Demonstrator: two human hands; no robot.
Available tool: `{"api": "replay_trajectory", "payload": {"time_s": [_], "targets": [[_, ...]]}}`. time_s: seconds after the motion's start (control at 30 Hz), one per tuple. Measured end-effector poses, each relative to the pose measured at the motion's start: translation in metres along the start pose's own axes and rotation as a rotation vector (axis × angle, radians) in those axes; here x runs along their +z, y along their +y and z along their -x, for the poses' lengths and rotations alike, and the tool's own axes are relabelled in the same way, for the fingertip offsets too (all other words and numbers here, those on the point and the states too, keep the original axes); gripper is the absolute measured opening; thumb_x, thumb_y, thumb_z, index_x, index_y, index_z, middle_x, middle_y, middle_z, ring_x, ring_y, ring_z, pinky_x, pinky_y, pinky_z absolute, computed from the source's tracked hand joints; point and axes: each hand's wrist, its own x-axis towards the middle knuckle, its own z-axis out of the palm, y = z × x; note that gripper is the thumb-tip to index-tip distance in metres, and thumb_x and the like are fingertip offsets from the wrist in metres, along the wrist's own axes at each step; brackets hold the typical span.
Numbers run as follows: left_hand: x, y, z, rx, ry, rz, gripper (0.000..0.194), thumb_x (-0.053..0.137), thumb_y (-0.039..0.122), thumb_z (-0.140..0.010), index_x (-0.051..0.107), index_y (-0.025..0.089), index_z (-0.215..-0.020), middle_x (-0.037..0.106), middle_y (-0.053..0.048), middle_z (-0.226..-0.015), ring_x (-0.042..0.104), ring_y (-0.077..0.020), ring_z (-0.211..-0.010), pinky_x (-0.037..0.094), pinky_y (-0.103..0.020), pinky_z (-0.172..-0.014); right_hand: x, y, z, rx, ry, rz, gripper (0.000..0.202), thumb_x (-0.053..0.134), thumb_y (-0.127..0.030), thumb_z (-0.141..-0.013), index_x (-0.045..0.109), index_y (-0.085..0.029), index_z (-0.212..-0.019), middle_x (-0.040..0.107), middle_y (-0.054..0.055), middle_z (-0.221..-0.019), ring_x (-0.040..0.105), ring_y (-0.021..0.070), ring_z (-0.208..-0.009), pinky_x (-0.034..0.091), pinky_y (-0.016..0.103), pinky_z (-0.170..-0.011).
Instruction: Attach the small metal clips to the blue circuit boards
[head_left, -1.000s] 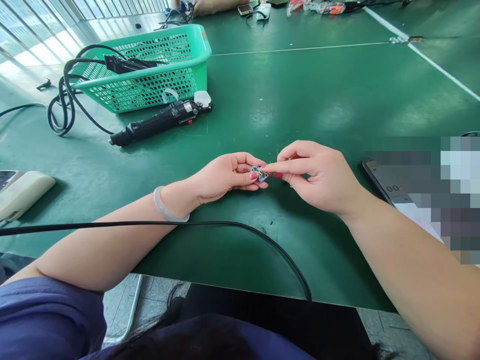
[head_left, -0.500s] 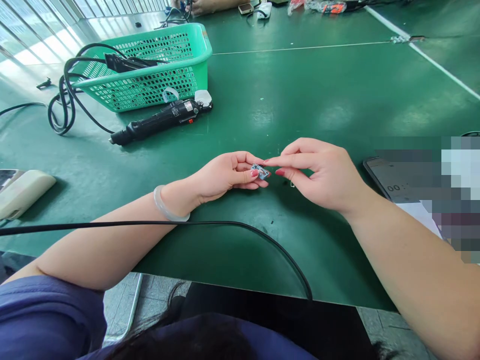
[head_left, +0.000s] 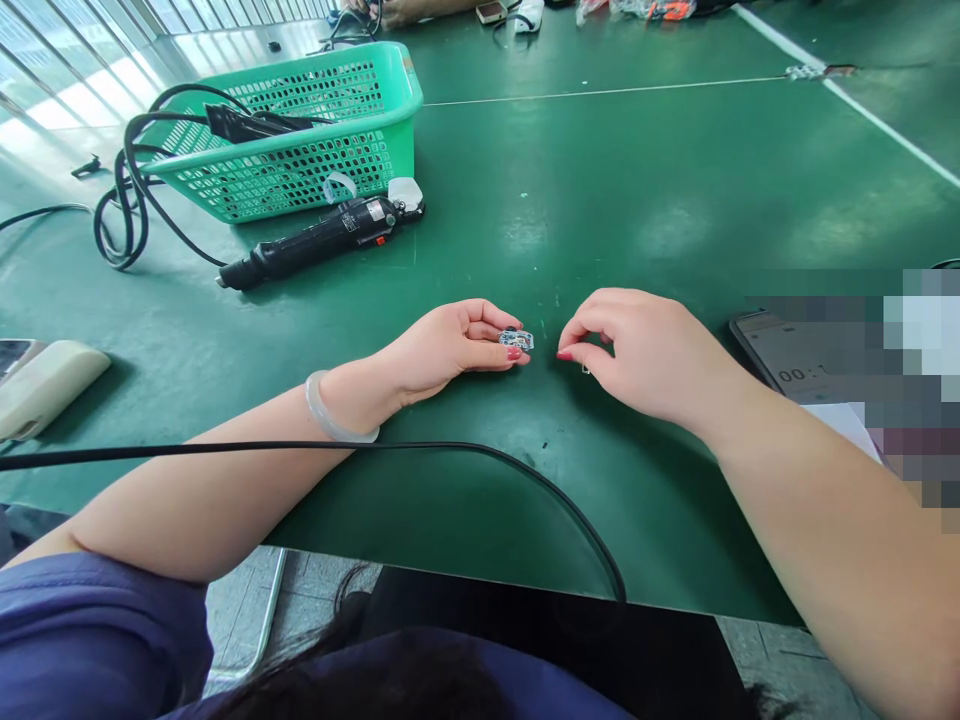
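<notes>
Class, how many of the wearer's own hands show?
2: the left hand, holding a small part near the centre, and the right hand, right of that part without touching it. Neither is hidden.

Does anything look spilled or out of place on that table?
Slightly: a black cable spills in loose loops off the green basket, looking untidy, and tiny dark specks lie stray on the tabletop.
</notes>
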Motion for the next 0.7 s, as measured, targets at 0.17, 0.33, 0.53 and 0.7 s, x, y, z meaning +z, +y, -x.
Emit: {"api": "replay_trajectory", "payload": {"time_s": [0.17, 0.33, 0.53, 0.7], "targets": [[-0.002, -0.004, -0.002, 0.042, -0.022, -0.023, 0.029, 0.082, 0.008, -0.067, 0.059, 0.010, -0.085, 0.074, -0.004, -0.085, 0.070, -0.0114, -0.080, 0.051, -0.036, -0.093, 0.003, -0.015, 0.004, -0.196, 0.295, 0.027, 0.014, 0.061, -0.021, -0.087, 0.069, -0.019, -0.077, 0.069, 0.004, -0.084, 0.060, 0.0179, -0.079, 0.046, 0.032, -0.068], [-0.004, -0.006, -0.002, 0.076, -0.052, -0.037, 0.032, 0.084, 0.011, -0.064, 0.057, 0.011, -0.082, 0.074, -0.003, -0.082, 0.068, -0.0101, -0.077, 0.050, -0.032, -0.086, 0.006, -0.019, 0.003, -0.334, 0.380, 0.215, 0.024, 0.056, -0.021, -0.091, 0.067, -0.018, -0.071, 0.067, 0.004, -0.074, 0.053, 0.0168, -0.069, 0.041, 0.032, -0.060], [-0.002, -0.006, -0.002, 0.084, -0.063, -0.049, 0.035, 0.085, 0.011, -0.062, 0.055, 0.012, -0.079, 0.074, -0.002, -0.080, 0.068, -0.0097, -0.076, 0.050, -0.031, -0.083, 0.005, -0.022, 0.002, -0.377, 0.397, 0.351, 0.032, 0.051, -0.016, -0.093, 0.064, -0.018, -0.063, 0.062, 0.004, -0.067, 0.044, 0.0161, -0.064, 0.031, 0.033, -0.055], [-0.002, -0.006, -0.002, 0.086, -0.065, -0.054, 0.035, 0.085, 0.010, -0.061, 0.055, 0.012, -0.078, 0.074, -0.002, -0.079, 0.069, -0.0101, -0.077, 0.051, -0.031, -0.083, 0.004, -0.023, 0.002, -0.375, 0.351, 0.371, 0.033, 0.049, -0.015, -0.092, 0.062, -0.018, -0.062, 0.060, 0.004, -0.068, 0.041, 0.0159, -0.063, 0.027, 0.034, -0.056]]}}
